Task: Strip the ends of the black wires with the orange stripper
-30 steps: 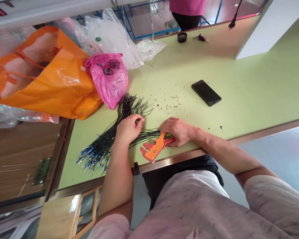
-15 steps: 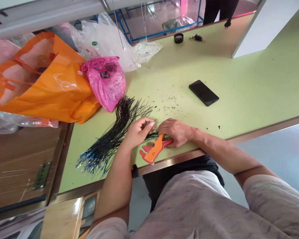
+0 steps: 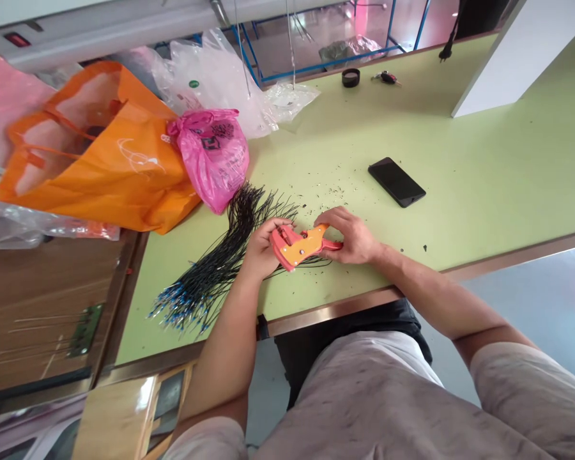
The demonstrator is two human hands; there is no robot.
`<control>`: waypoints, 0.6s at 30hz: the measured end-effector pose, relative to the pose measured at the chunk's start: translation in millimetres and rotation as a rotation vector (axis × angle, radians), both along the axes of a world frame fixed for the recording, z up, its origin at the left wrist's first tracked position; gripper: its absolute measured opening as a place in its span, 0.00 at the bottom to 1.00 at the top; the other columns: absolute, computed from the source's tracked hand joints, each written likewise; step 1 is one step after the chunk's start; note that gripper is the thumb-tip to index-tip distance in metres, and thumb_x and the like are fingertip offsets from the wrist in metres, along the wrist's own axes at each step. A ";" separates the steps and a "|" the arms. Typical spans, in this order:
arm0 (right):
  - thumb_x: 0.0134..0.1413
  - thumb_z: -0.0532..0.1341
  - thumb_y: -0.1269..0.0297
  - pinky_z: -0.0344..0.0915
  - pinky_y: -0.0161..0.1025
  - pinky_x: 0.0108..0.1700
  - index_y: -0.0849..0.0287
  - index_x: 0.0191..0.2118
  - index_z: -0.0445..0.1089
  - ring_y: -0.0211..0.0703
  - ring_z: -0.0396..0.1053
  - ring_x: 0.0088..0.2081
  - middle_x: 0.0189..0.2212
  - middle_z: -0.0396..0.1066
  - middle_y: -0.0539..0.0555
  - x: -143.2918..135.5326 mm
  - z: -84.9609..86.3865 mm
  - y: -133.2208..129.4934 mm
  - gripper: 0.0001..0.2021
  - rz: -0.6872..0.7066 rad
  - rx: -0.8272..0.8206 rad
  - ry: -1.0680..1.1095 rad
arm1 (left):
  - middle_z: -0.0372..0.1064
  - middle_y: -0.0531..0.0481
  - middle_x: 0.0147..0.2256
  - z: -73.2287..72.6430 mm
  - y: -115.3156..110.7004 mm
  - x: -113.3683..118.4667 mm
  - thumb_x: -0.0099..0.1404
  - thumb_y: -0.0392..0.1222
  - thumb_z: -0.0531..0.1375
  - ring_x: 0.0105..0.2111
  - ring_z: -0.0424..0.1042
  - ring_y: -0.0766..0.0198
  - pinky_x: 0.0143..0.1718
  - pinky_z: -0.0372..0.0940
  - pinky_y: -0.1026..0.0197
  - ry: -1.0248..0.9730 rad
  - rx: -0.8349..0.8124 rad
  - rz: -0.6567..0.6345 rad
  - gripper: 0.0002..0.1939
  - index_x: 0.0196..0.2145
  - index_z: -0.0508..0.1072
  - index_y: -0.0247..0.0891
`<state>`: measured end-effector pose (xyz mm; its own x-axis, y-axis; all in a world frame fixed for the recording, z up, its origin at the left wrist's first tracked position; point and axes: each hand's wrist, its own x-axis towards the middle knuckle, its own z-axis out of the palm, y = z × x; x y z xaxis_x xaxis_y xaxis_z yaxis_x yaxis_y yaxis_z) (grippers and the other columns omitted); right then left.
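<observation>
My right hand (image 3: 352,236) is closed around the handles of an orange and red wire stripper (image 3: 304,248), held above the table with its handles apart. The stripper's red jaws are at the fingertips of my left hand (image 3: 263,248) and partly cover them. My left fingers are closed on a thin black wire, which the tool now mostly hides. Just left of that hand, a large bundle of black wires (image 3: 230,246) lies on the table, with blue pieces and bare-looking ends at its near end. A few more black wires (image 3: 316,260) lie under the stripper.
Small scraps (image 3: 333,191) are scattered beyond my hands on the green table (image 3: 460,211). A black phone (image 3: 397,182) lies to the right. A pink bag (image 3: 215,160) and an orange bag (image 3: 105,172) stand left. Behind are a tape roll (image 3: 351,78), keys (image 3: 388,77) and a white panel (image 3: 503,70).
My right hand has lifted and turned the wire stripper, bringing its jaws up to my left fingertips. The whole view has shifted slightly.
</observation>
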<state>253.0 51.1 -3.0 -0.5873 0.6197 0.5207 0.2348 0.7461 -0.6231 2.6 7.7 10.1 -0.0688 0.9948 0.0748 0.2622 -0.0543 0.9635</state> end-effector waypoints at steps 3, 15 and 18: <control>0.58 0.71 0.49 0.72 0.56 0.56 0.57 0.54 0.72 0.57 0.74 0.51 0.50 0.79 0.62 0.0 -1.4 -0.9 0.24 -0.125 -0.038 -0.036 | 0.80 0.46 0.37 -0.3 0.1 0.1 0.56 0.60 0.74 0.39 0.79 0.54 0.43 0.75 0.53 0.031 0.054 -0.030 0.23 0.38 0.79 0.39; 0.56 0.70 0.52 0.73 0.54 0.53 0.58 0.53 0.73 0.58 0.73 0.52 0.50 0.78 0.63 -4.6 -0.4 -5.8 0.23 -0.193 -0.027 -0.057 | 0.82 0.46 0.36 6.3 -4.5 2.0 0.57 0.56 0.75 0.39 0.81 0.52 0.44 0.78 0.49 0.024 0.110 -0.125 0.18 0.35 0.79 0.40; 0.57 0.70 0.52 0.72 0.53 0.53 0.58 0.54 0.73 0.58 0.73 0.51 0.50 0.78 0.63 -5.2 0.1 -6.6 0.23 -0.193 -0.027 -0.062 | 0.82 0.45 0.36 0.3 -4.2 0.7 0.56 0.55 0.74 0.38 0.81 0.51 0.44 0.79 0.48 0.010 0.087 -0.140 0.17 0.35 0.79 0.41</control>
<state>247.8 44.5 -2.9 -0.4866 0.7371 0.4689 0.4105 0.6667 -0.6221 3.3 3.5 10.4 0.0715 0.9844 0.1607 0.2553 -0.1738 0.9511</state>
